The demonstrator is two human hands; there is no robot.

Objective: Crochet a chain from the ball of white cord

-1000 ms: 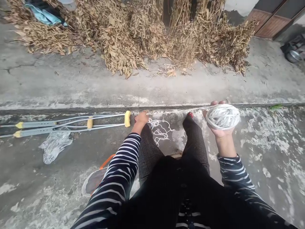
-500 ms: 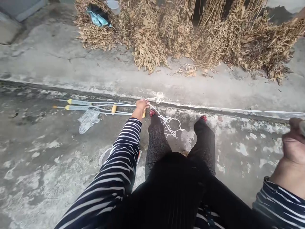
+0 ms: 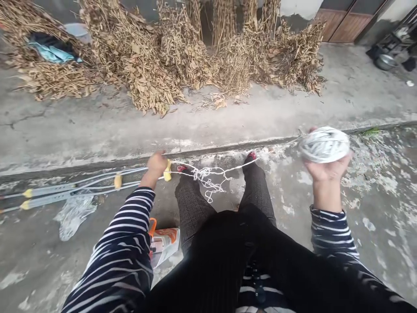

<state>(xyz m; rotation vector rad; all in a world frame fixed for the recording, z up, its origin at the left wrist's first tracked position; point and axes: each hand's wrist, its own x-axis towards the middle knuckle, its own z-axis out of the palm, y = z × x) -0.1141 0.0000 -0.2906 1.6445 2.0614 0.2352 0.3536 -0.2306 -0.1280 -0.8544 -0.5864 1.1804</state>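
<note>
R hand cupped white cord ball at 2 o'clock, fingers spread under it; looked light, soft, best held from below. L hand fingers together on slack cord at 10 o'clock.

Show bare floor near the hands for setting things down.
Bare grey concrete runs between the dried brown stalks and the ledge; another patch lies beside the right hand. Crowded: the left hand, with aluminium crutches and tangled white string.

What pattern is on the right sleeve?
Right sleeve: dark with white stripes, best in the head view.
</note>
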